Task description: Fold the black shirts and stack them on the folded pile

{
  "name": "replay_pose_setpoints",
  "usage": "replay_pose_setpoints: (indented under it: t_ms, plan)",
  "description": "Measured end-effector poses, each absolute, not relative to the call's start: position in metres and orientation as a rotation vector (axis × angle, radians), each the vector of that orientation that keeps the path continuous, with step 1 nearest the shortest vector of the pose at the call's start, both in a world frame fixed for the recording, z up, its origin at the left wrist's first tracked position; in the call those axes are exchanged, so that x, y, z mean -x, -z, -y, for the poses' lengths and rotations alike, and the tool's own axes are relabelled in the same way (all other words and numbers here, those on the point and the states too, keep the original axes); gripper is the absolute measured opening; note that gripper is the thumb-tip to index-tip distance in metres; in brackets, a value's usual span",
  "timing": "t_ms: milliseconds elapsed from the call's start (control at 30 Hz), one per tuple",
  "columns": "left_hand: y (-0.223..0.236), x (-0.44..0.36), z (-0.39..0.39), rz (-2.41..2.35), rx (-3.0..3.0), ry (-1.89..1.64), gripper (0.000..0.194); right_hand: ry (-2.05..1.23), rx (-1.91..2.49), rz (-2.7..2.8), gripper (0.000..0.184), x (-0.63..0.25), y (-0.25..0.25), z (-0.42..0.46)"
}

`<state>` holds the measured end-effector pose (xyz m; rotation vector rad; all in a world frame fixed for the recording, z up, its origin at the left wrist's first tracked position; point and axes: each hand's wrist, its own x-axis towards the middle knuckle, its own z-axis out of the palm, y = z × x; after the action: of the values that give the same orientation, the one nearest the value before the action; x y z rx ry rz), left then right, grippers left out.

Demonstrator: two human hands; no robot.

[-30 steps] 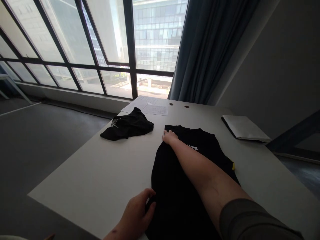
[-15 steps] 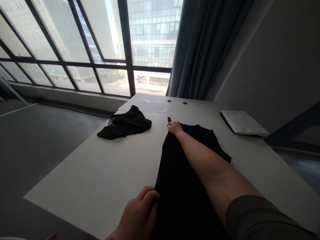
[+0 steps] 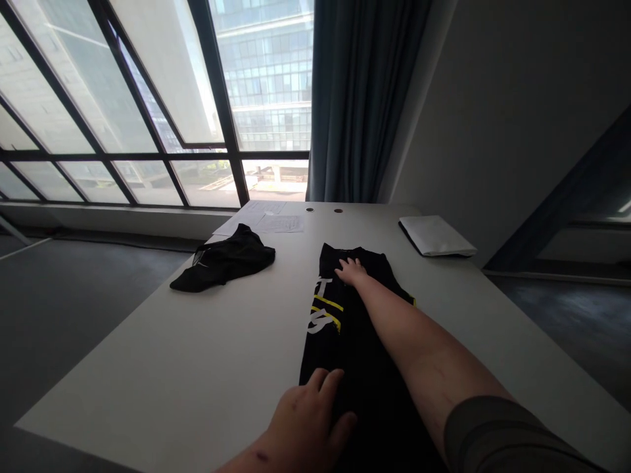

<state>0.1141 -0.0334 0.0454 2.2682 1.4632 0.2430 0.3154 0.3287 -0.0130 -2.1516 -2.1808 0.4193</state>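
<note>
A black garment [image 3: 345, 341] with white and yellow print lies folded lengthwise on the white table [image 3: 197, 368]. My right hand [image 3: 351, 270] rests flat on its far end, fingers stretched out. My left hand [image 3: 308, 420] lies flat on its near end, fingers spread over the cloth. A second black garment [image 3: 224, 266] lies crumpled to the left, away from both hands.
Sheets of paper [image 3: 276, 222] lie at the table's far edge by two round cable holes. A white folder or notebook [image 3: 434, 236] sits at the far right. A curtain [image 3: 355, 98] and large windows stand behind the table.
The garment's left side has been folded over toward the right, so the printed side now shows. Both hands went from gripping its left edge to lying flat on it.
</note>
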Motion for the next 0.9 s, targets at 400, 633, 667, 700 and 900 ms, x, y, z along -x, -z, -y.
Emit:
replay_pose_setpoints:
  t_ms: [400,633,667,700,900]
  plan:
    - [0.004,-0.121,0.024,-1.225,-2.553,-0.171,0.071,-0.308,2.064,2.093,0.063,-0.328,0.023,-0.325]
    - [-0.033,-0.194,-0.001,-0.624,-2.721,-0.093,0.037,-0.171,2.041,1.755,0.042,-0.449,0.012,-0.337]
    - [-0.034,-0.208,-0.004,-0.502,-2.760,-0.059,0.037,-0.191,2.022,1.771,0.043,-0.464,0.014,-0.335]
    - [-0.035,-0.220,-0.006,-0.421,-2.796,-0.030,0.037,-0.205,2.002,1.799,0.043,-0.477,0.017,-0.331]
    - [-0.025,-0.270,-0.004,-0.197,-2.928,0.032,0.042,-0.213,1.970,1.887,0.042,-0.502,0.042,-0.312]
